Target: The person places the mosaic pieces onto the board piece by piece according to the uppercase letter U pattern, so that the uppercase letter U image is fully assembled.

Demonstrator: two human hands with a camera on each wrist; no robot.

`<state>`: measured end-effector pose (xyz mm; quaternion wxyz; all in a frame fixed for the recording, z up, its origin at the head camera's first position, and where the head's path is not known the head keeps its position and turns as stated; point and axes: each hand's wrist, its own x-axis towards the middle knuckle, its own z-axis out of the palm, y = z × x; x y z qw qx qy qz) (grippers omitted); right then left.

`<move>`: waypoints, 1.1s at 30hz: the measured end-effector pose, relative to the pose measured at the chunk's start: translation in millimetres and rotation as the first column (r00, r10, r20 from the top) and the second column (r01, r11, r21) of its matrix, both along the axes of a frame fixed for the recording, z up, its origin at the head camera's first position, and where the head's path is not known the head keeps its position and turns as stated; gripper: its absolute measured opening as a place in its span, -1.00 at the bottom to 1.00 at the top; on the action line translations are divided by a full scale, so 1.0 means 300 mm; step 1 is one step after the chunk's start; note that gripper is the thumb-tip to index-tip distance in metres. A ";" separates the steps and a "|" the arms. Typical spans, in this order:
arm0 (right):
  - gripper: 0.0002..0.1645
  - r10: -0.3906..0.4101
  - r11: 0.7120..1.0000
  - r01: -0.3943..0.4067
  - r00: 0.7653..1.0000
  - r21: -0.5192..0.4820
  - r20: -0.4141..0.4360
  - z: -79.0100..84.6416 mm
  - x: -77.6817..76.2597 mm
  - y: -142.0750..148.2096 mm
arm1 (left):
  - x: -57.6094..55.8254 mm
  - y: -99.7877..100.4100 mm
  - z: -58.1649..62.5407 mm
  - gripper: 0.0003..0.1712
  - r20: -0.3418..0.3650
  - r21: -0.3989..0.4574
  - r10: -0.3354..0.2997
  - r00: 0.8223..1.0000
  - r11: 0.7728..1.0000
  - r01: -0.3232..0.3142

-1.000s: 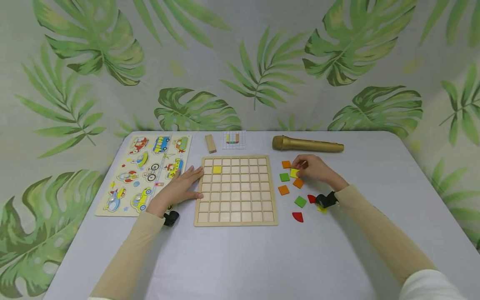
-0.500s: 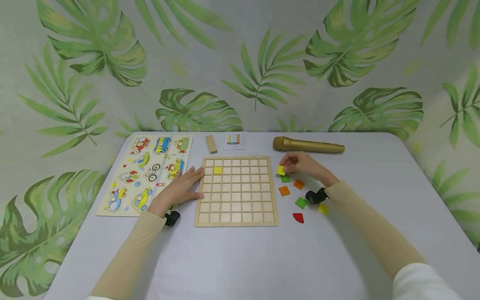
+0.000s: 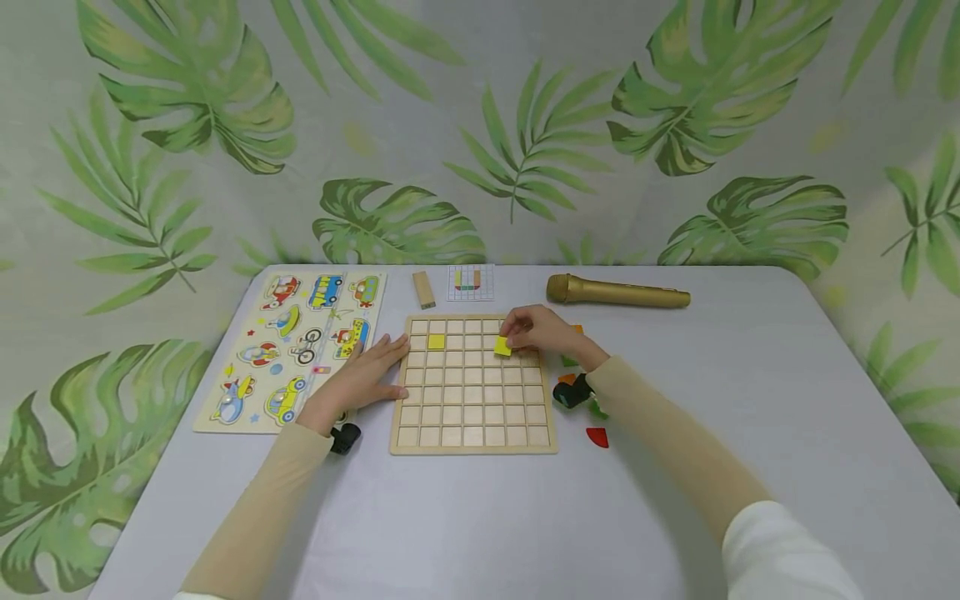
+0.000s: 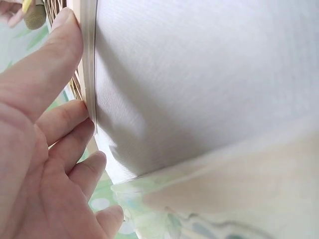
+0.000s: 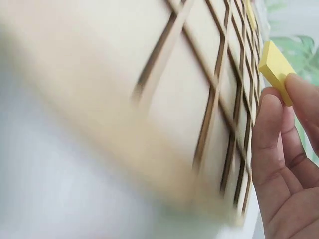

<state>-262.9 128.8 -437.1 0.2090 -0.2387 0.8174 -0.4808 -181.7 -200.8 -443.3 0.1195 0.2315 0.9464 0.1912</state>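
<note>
1 picture puzzle lies along the left edge of the table. The left hand rests loosely spread, gripping nothing, against the left edge of 1 grid board. 1 yellow tile sits in its 2nd row from the far edge, 2nd column. White tabletop runs wide below the board's near edge. Near its far right corner, the right hand pinches 1 raised yellow square. 1 red wedge lies right.

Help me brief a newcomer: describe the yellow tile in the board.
Find the wooden grid board. In its second row from the far edge, second column from the left, lies a yellow square, set in a cell, unlike the yellow tile the right hand pinches.
</note>
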 end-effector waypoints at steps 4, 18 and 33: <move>-0.89 -0.005 1.000 0.005 1.000 -0.015 0.007 -0.012 0.000 -0.081 | 0.002 0.002 0.000 -0.06 0.001 0.005 0.002 1.000 1.000 -0.002; -0.93 -0.008 1.000 0.008 1.000 0.009 -0.029 -0.030 0.016 -0.303 | 0.004 0.003 -0.002 -0.07 -0.021 0.001 -0.002 1.000 1.000 0.002; -0.87 0.145 0.959 -0.054 0.937 0.279 -0.317 -0.014 0.066 -0.393 | 0.005 0.008 0.001 -0.07 -0.005 -0.020 0.016 1.000 1.000 -0.016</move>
